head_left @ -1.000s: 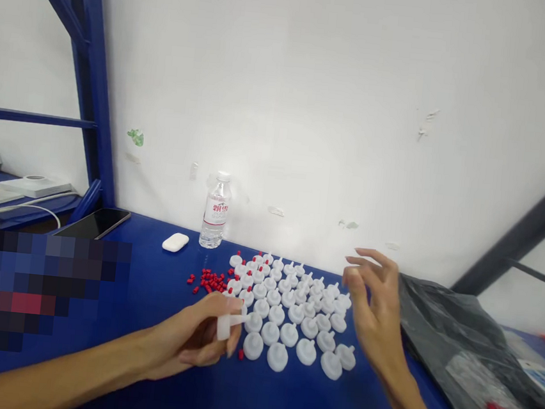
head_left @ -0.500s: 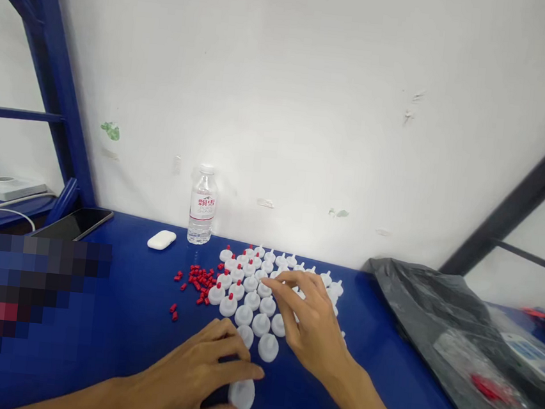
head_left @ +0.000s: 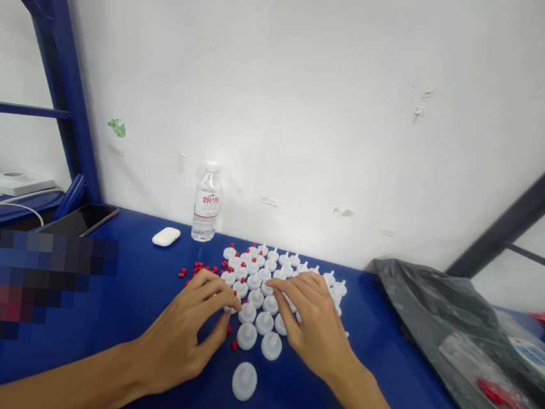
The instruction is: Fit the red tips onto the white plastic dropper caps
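Note:
Several white plastic caps with small spouts (head_left: 264, 323) stand in rows on the blue table (head_left: 148, 295); some at the back left carry red tips. My left hand (head_left: 187, 334) arches over the left edge of the group, fingertips down among the caps and thumb held apart, with nothing clearly gripped. My right hand (head_left: 313, 324) lies flat over the right part of the group, fingers stretched out and touching the caps. One white cap (head_left: 244, 380) stands alone in front of the rows, between my wrists. Loose red tips (head_left: 197, 268) lie just beyond my left fingers.
A water bottle (head_left: 206, 203) and a white earbud case (head_left: 166, 237) stand by the wall. A dark phone (head_left: 83, 218) lies at the left. A grey plastic bag (head_left: 439, 317) with packets covers the right side. Blue shelf posts (head_left: 63, 75) rise at the left.
My left hand set the white cap down at the front, let it go and moved up to the group's left edge. My right hand came down from the air onto the caps.

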{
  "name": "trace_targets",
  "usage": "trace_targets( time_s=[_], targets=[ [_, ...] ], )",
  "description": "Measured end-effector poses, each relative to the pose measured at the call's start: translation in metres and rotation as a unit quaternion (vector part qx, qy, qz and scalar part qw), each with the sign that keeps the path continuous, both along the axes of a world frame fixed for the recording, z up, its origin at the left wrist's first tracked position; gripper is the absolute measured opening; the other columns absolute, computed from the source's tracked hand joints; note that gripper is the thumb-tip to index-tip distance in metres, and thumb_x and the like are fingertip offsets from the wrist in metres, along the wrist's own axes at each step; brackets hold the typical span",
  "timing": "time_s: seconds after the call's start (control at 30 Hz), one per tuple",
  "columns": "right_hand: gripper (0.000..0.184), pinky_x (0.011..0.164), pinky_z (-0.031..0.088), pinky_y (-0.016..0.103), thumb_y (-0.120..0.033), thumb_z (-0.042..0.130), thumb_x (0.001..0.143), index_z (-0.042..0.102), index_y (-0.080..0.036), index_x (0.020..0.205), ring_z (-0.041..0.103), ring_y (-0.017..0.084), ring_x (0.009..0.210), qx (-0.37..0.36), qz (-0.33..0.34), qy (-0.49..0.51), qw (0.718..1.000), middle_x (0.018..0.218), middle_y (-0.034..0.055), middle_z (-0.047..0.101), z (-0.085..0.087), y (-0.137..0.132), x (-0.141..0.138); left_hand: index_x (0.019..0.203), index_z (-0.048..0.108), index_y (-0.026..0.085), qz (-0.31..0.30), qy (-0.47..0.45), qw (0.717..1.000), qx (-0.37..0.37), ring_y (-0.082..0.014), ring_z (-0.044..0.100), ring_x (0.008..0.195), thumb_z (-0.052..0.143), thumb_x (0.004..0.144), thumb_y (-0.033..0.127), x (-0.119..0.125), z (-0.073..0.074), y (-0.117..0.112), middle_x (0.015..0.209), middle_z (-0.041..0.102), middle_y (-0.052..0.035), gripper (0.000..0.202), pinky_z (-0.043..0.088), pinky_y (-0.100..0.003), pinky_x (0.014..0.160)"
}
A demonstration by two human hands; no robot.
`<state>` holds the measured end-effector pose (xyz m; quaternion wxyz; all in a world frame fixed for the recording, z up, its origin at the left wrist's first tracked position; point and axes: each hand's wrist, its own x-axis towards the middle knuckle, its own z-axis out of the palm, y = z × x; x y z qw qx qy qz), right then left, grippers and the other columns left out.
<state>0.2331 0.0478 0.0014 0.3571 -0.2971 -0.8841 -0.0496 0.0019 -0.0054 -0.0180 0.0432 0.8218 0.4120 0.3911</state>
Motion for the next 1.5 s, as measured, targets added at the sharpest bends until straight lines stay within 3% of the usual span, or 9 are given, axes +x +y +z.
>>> trace_targets(
  time_s=[0.27, 0.5, 0.73, 0.87, 0.97, 1.1, 1.27, 1.4, 1.5],
  targets=[
    [0.026, 0.100, 0.037, 0.043, -0.016, 0.051, 0.098, 0.063, -0.026, 0.119, 0.057, 0.021, 0.101, -0.057, 0.019, -0.048, 0.997, 0.103, 0.0015, 0.070, 0.000, -0.007, -0.005, 0.113, 0.064, 0.021, 0.077, 0.071, 0.994, 0.012, -0.0240, 0.048, 0.103, 0.049, 0.096, 0.017, -0.009, -0.007, 0.019, 0.109, 0.060, -0.0069, 0.023, 0.047, -0.040, 0.087],
    [0.030, 0.104, 0.036, 0.045, -0.017, 0.046, 0.100, 0.061, -0.027, 0.124, 0.055, 0.021, 0.107, -0.083, 0.034, -0.081, 0.993, 0.109, 0.0016, 0.068, -0.002, -0.009, -0.005, 0.111, 0.064, 0.023, 0.070, 0.117, 0.991, -0.010, -0.0223, 0.051, 0.095, 0.046, 0.100, 0.020, -0.010, -0.016, 0.023, 0.105, 0.059, -0.0057, 0.021, 0.047, -0.039, 0.083],
    [0.030, 0.104, 0.036, 0.045, -0.023, 0.050, 0.100, 0.057, -0.028, 0.129, 0.056, 0.020, 0.108, -0.071, 0.020, -0.073, 0.995, 0.113, 0.0011, 0.067, 0.000, -0.010, -0.007, 0.098, 0.062, 0.023, 0.032, 0.024, 0.999, -0.005, -0.0176, 0.057, 0.090, 0.052, 0.098, 0.018, -0.008, -0.015, 0.021, 0.094, 0.067, 0.0006, 0.011, 0.047, -0.032, 0.082],
    [0.053, 0.112, 0.032, 0.047, -0.039, 0.063, 0.094, 0.045, -0.026, 0.142, 0.056, 0.022, 0.118, -0.057, 0.031, -0.068, 0.996, 0.128, 0.0036, 0.064, 0.000, -0.015, -0.011, 0.098, 0.063, 0.024, 0.017, -0.069, 0.997, -0.021, -0.0129, 0.061, 0.082, 0.059, 0.095, 0.021, -0.005, -0.009, 0.013, 0.090, 0.068, 0.0031, 0.006, 0.049, -0.025, 0.076],
    [0.042, 0.114, 0.032, 0.045, -0.036, 0.064, 0.094, 0.052, -0.024, 0.133, 0.062, 0.018, 0.111, -0.041, 0.053, -0.053, 0.996, 0.120, 0.0018, 0.068, -0.003, -0.017, -0.015, 0.096, 0.063, 0.024, 0.003, -0.097, 0.995, -0.029, -0.0125, 0.061, 0.079, 0.060, 0.095, 0.023, -0.003, -0.006, 0.008, 0.087, 0.068, 0.0024, 0.004, 0.050, -0.024, 0.073],
    [0.019, 0.110, 0.038, 0.041, -0.026, 0.059, 0.097, 0.059, -0.023, 0.116, 0.067, 0.015, 0.097, -0.025, 0.062, -0.024, 0.997, 0.109, 0.0000, 0.072, -0.006, -0.017, -0.017, 0.100, 0.062, 0.023, -0.006, -0.032, 0.999, 0.025, -0.0170, 0.058, 0.088, 0.056, 0.097, 0.021, -0.003, -0.006, 0.008, 0.093, 0.068, -0.0013, 0.007, 0.049, -0.031, 0.081],
    [0.035, 0.100, 0.043, 0.044, -0.028, 0.063, 0.095, 0.055, -0.021, 0.129, 0.063, 0.020, 0.100, -0.004, 0.043, -0.030, 0.999, 0.113, 0.0061, 0.069, -0.006, -0.019, -0.018, 0.106, 0.060, 0.021, 0.001, 0.091, 0.994, 0.061, -0.0210, 0.052, 0.094, 0.050, 0.098, 0.016, -0.003, -0.006, 0.009, 0.098, 0.066, -0.0044, 0.014, 0.044, -0.038, 0.086],
    [0.025, 0.099, 0.041, 0.044, -0.029, 0.065, 0.093, 0.062, -0.021, 0.117, 0.064, 0.020, 0.093, -0.007, 0.063, -0.027, 0.998, 0.106, 0.0051, 0.071, -0.005, -0.022, -0.020, 0.093, 0.058, 0.018, -0.018, 0.130, 0.989, 0.067, -0.0206, 0.049, 0.085, 0.041, 0.100, 0.015, -0.002, -0.003, 0.006, 0.088, 0.062, -0.0047, 0.018, 0.042, -0.037, 0.079],
    [0.026, 0.104, 0.037, 0.043, -0.030, 0.066, 0.093, 0.061, -0.022, 0.117, 0.066, 0.018, 0.093, -0.010, 0.069, -0.016, 0.997, 0.106, 0.0022, 0.073, -0.004, -0.022, -0.021, 0.080, 0.053, 0.019, -0.034, 0.105, 0.994, 0.013, -0.0180, 0.045, 0.075, 0.034, 0.102, 0.016, -0.001, 0.001, 0.003, 0.078, 0.058, -0.0022, 0.029, 0.040, -0.035, 0.072]
  ],
)
